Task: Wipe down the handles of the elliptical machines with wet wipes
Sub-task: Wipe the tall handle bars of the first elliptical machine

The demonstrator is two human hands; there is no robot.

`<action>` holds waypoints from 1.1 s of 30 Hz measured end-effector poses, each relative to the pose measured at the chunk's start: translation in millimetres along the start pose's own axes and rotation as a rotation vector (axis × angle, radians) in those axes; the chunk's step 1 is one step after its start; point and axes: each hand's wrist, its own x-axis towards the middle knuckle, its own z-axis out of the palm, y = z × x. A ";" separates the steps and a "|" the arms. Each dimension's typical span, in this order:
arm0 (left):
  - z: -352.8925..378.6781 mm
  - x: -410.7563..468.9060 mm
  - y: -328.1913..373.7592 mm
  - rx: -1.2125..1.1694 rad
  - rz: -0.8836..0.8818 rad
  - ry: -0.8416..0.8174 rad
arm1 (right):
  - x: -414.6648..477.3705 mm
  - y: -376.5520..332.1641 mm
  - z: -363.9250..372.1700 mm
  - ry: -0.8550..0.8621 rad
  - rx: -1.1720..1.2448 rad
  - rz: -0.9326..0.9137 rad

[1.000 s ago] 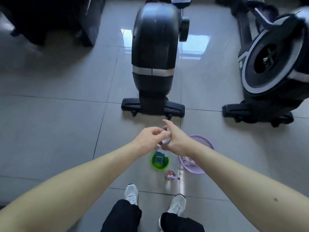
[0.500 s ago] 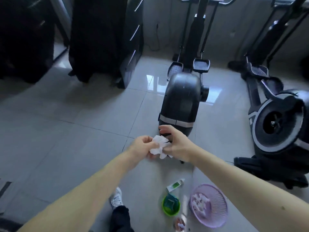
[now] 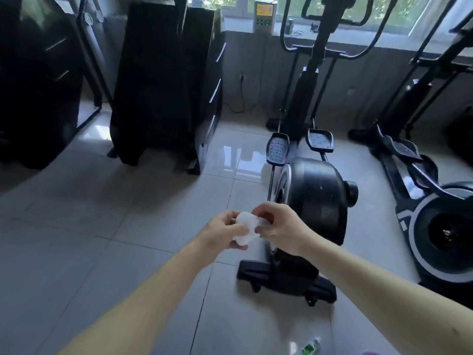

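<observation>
Two hands, left hand [image 3: 222, 233] and right hand [image 3: 280, 226], pinch one crumpled, soft white wet wipe [image 3: 247, 230].

The wet wipe [image 3: 246, 230] was a blurred white wad, partly covered by the fingers [image 3: 263, 213] of the right hand [image 3: 277, 224] and by the left hand [image 3: 222, 233], so its folds could not be read. The handles [image 3: 297, 19] of the nearer elliptical machine [image 3: 314, 201] ran off the top edge. The second elliptical machine [image 3: 440, 221] was cut by the right edge. A green-and-white tube [image 3: 311, 347] was cropped at the bottom, its label too blurred to read
</observation>
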 end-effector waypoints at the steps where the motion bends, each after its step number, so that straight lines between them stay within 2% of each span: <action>1: -7.6 9.9 6.1 -0.016 -0.007 0.007 | 13.9 -3.3 1.1 0.017 -0.004 0.009; 8: -37.1 101.3 42.6 0.117 0.017 0.103 | 103.3 4.9 -25.0 -0.014 0.210 0.074; 11: -40.8 145.0 76.2 0.212 0.046 0.092 | 147.8 11.9 -49.8 0.015 0.354 0.089; 17: -38.0 237.3 142.7 0.369 0.091 0.080 | 245.2 25.4 -100.9 0.118 0.453 0.113; 19: -43.9 268.0 159.4 0.347 0.084 0.080 | 275.7 32.5 -115.2 0.169 0.526 0.151; 23: -62.9 334.1 185.2 0.317 0.076 0.062 | 340.5 40.8 -133.6 0.200 0.894 0.233; 25: -75.8 371.4 196.4 0.299 0.070 0.063 | 379.7 43.5 -140.9 0.220 0.993 0.270; 33: -171.2 553.0 258.7 0.194 0.013 0.120 | 572.8 41.1 -153.8 0.491 1.006 0.335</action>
